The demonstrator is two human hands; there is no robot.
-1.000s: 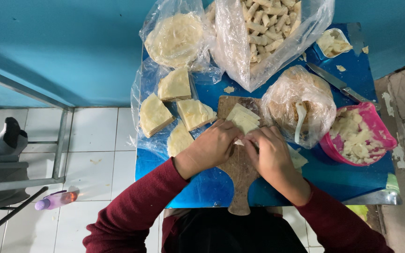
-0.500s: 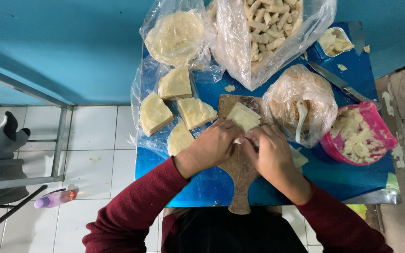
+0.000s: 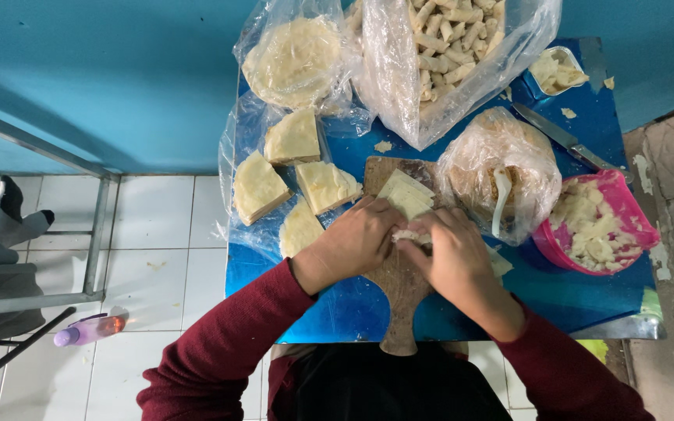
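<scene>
My left hand (image 3: 356, 238) and my right hand (image 3: 448, 251) meet over a wooden cutting board (image 3: 399, 296) on a blue table (image 3: 337, 312). Both grip a pale wrapper sheet (image 3: 406, 196) with filling, whose far corner sticks out beyond the fingers. The part under the fingers is hidden. Quarter-cut stacks of wrappers (image 3: 259, 187) lie on plastic to the left of the board.
A bag of round wrappers (image 3: 290, 58) and a bag of finished rolls (image 3: 450, 47) sit at the back. A bag of filling with a white spoon (image 3: 501, 199), a pink bowl (image 3: 598, 226), a knife (image 3: 559, 136) and a small tray (image 3: 555, 70) are on the right. A purple bottle (image 3: 87, 329) lies on the tiled floor.
My fingers have shifted slightly on the wrapper; both hands stay over the board. A person's foot at the far left has moved a little.
</scene>
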